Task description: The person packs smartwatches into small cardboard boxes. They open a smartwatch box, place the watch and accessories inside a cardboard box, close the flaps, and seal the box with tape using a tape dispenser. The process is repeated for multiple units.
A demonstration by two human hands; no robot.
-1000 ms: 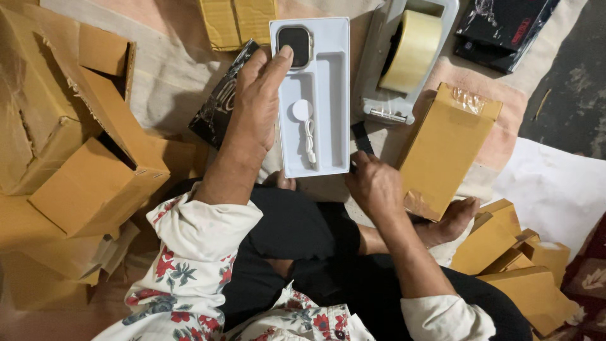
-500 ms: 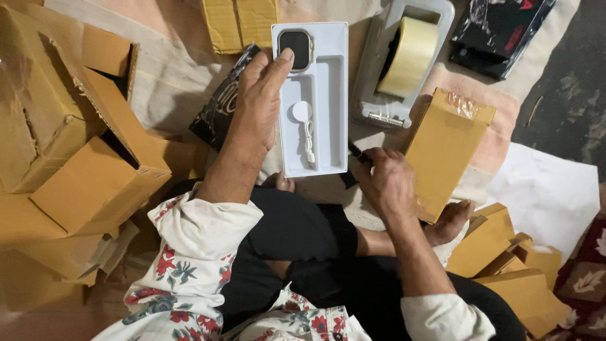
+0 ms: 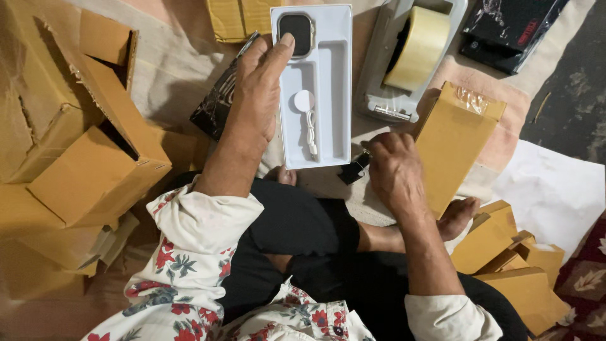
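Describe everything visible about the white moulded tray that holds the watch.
The white moulded plastic tray is a long rectangle with rounded corners, lying flat and open over the tan cloth, long side running away from the person. Its upper left recess holds a dark-faced rectangular smartwatch body; below that sits a round white charging puck with its coiled cable. The long right-hand channel looks empty. The left hand grips its left edge, one finger reaching beside the watch. The right hand is near its lower right corner, apparently not touching it.
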